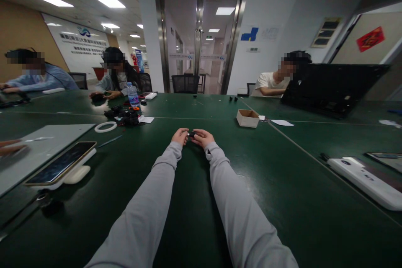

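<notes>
Both arms, in light grey sleeves, reach forward over the green table (194, 201). A small dark object (191, 134) with a light or metallic left end is between my hands. My left hand (180, 136) pinches its left end, and the fingers of my right hand (202, 137) close on its dark right end. The fingertips of the two hands nearly meet. What exactly the object is cannot be made out at this size.
An open cardboard box (247, 119) stands ahead right. Left are a white ring (106, 127), phone (63, 163), black parts (124, 115) and water bottle (132, 95). A black monitor (329, 88) and white device (364, 178) lie right. Three people sit across; another person's hand is far left.
</notes>
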A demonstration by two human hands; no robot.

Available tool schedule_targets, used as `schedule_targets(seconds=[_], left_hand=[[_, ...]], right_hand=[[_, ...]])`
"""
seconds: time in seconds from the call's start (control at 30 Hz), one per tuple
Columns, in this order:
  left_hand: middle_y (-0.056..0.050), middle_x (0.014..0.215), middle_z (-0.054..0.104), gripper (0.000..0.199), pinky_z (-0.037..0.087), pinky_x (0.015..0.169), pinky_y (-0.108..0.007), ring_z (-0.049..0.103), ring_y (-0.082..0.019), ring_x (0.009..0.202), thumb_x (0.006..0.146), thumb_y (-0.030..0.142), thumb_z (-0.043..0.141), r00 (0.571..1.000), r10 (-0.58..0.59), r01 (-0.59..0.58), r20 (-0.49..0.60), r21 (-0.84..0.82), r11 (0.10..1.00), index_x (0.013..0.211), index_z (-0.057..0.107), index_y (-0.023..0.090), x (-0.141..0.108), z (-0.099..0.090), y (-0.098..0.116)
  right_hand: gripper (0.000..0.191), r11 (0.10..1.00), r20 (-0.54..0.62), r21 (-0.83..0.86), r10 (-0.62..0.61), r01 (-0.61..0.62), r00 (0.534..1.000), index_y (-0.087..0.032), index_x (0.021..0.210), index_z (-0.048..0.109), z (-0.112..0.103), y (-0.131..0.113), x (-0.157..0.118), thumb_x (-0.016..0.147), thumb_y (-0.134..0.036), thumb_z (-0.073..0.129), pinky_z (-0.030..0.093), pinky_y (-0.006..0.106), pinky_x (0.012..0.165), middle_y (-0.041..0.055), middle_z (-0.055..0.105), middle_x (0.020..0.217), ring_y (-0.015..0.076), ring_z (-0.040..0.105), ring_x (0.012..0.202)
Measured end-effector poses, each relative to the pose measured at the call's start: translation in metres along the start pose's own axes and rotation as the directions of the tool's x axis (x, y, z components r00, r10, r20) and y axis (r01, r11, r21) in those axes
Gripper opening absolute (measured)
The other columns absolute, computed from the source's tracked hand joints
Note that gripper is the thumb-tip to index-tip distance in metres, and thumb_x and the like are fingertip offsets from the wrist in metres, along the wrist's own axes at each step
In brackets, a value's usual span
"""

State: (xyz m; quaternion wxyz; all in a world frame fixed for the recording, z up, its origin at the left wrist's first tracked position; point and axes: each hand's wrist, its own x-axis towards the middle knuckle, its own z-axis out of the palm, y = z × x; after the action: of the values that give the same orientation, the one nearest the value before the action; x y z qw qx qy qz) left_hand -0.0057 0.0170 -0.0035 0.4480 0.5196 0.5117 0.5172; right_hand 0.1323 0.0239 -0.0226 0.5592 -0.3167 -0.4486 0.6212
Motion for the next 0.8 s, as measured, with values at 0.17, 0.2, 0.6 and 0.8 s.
schedule_targets(seconds=[0.17,0.2,0.6,0.8], left_hand=[[0.006,0.050,0.041,0.031,0.032,0.037,-0.016,0.037,-0.005,0.039,0.067,0.014,0.044,0.999,0.034,-0.034,0.035,-0.008,0.999,0.096,0.056,0.017,-0.001,-0.002,0.001],[0.005,0.050,0.042,0.032,0.033,0.038,-0.016,0.038,-0.005,0.040,0.066,0.013,0.044,0.998,0.041,-0.041,0.039,-0.009,0.999,0.095,0.057,0.017,-0.001,-0.002,0.001],[0.005,0.049,0.043,0.036,0.032,0.038,-0.016,0.038,-0.006,0.040,0.059,0.011,0.043,0.996,0.061,-0.058,0.062,-0.055,0.997,0.092,0.058,0.016,-0.005,-0.004,0.009],[0.006,0.047,0.043,0.039,0.031,0.038,-0.017,0.038,-0.006,0.039,0.058,0.015,0.044,0.994,0.068,-0.057,0.086,-0.117,0.991,0.095,0.057,0.016,-0.001,-0.008,0.004]], right_hand=[[0.025,0.999,-0.041,-0.017,0.042,-0.042,0.998,-0.018,0.086,0.059,0.006,-0.005,-0.003,0.063,-0.008,0.066,0.056,0.031,0.070,0.0039,0.065,0.087,0.0150,0.065,0.070],[0.023,0.998,-0.058,-0.024,0.055,-0.056,0.997,-0.017,0.085,0.059,0.008,-0.007,-0.004,0.064,-0.009,0.066,0.056,0.030,0.068,0.0042,0.065,0.085,0.0149,0.065,0.068],[0.025,0.978,-0.076,-0.170,0.110,-0.121,0.991,-0.016,0.092,0.053,0.018,-0.020,-0.012,0.073,-0.031,0.060,0.042,0.018,0.035,-0.0035,0.056,0.043,0.0086,0.051,0.034],[0.030,0.926,-0.044,-0.321,0.195,-0.199,0.980,-0.013,0.074,0.051,0.013,-0.020,-0.009,0.070,-0.041,0.061,0.032,0.017,0.027,-0.0009,0.054,0.037,0.0076,0.042,0.026]])
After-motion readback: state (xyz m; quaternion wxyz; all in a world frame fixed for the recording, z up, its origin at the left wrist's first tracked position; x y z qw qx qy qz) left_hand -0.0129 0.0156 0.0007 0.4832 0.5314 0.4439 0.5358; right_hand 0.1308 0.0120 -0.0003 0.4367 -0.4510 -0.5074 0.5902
